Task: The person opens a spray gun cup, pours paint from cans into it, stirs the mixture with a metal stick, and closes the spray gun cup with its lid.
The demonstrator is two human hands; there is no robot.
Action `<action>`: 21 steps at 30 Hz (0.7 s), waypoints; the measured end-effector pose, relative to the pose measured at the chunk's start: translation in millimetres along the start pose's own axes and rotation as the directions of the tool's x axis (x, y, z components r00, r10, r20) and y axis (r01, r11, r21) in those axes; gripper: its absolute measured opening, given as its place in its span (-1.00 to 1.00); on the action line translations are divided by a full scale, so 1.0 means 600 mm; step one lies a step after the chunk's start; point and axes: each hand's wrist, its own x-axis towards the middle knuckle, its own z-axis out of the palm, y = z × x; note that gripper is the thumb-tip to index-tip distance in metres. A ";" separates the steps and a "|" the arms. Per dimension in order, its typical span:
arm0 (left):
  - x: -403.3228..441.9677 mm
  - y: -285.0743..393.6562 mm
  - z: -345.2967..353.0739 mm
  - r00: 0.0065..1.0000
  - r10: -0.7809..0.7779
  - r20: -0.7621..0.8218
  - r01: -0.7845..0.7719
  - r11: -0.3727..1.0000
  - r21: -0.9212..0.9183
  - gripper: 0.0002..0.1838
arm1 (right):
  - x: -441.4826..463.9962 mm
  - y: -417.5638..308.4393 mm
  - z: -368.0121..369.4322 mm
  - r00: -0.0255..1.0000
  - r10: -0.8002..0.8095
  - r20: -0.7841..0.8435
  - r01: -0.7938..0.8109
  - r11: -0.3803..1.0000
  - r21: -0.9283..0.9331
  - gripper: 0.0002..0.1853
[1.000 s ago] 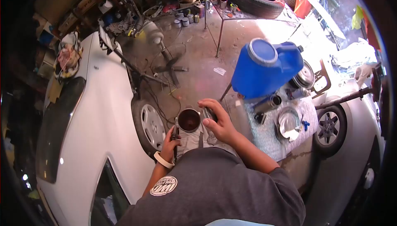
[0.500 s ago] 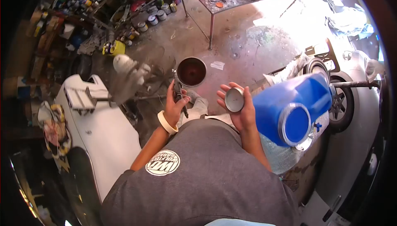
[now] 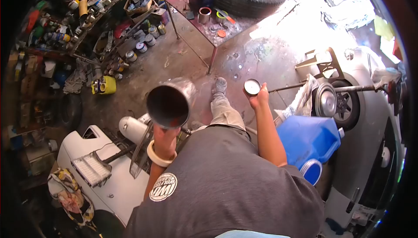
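Note:
My left hand (image 3: 164,141) is closed beneath a spray gun's metal cup (image 3: 188,91), with a cream bracelet at its wrist. The cup's open mouth faces up at me. Its inside looks dark, with a small reddish patch near the lower rim. The gun's body is mostly hidden under the cup. Out in front, my right hand (image 3: 260,96) holds a round metal lid (image 3: 252,87) with its pale inner face up. Lid and cup are well apart.
To my right stands a blue plastic jug (image 3: 305,138) beside a grey car (image 3: 374,129). A white car panel (image 3: 109,194) and a work light (image 3: 92,168) lie left. Ahead, a metal table (image 3: 204,35) bears a tyre (image 3: 248,3) and cans. Paint tins (image 3: 141,46) line the floor.
My left hand has turned and shifted left, so the cup hides the gun. Reddish-brown liquid showed in the cup before. The lid has moved farther forward, and my view has shifted.

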 end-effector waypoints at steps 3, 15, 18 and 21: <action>0.038 -0.009 -0.008 0.996 0.063 -0.069 -0.053 0.989 0.138 -0.39 | 0.137 -0.039 0.060 1.000 0.012 -0.004 -0.013 0.998 -0.061 -0.32; 0.324 -0.092 0.064 0.835 -0.015 -0.551 -0.044 0.994 -0.095 -0.37 | 0.677 -0.174 0.283 0.995 0.066 -0.075 -0.088 0.939 -0.331 -0.17; 0.363 -0.104 0.088 0.759 -0.083 -0.645 -0.013 0.990 -0.142 -0.33 | 0.717 -0.142 0.250 0.978 -0.201 -0.058 0.032 0.415 -0.909 -0.39; 0.387 -0.118 0.099 0.766 -0.063 -0.640 0.008 0.996 -0.089 -0.35 | 0.599 -0.108 0.312 0.820 -0.105 0.563 0.544 -0.161 -0.823 -0.64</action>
